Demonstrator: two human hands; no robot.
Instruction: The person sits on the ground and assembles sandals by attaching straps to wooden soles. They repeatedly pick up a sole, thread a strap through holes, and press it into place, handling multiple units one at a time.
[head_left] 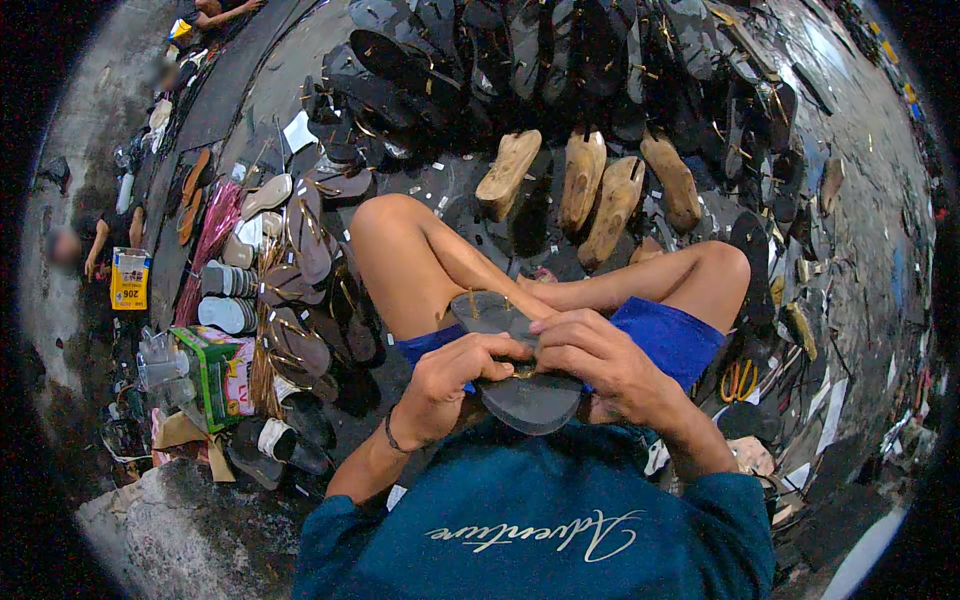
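A dark grey sandal (pixel 530 405) lies over my lap, between my crossed legs and my shirt. My left hand (pixel 445 380) grips its left side, thumb and fingers bent in at the narrow middle. From the other side my right hand (pixel 590 355) holds it too, with curled fingers over the strap area. Small gold-coloured pieces show on the sandal near both ends of the grip. The fingers hide most of the strap and the middle of the sole.
Wooden shoe lasts (pixel 610 212) lie beyond my legs, before rows of dark sandals (pixel 400 60). To the left are more sandals (pixel 298 340), stacked grey soles (pixel 228 314), a green box (pixel 208 385) and a yellow box (pixel 130 280). Orange-handled scissors (pixel 739 382) lie right. Another person's arm (pixel 97 248) shows far left.
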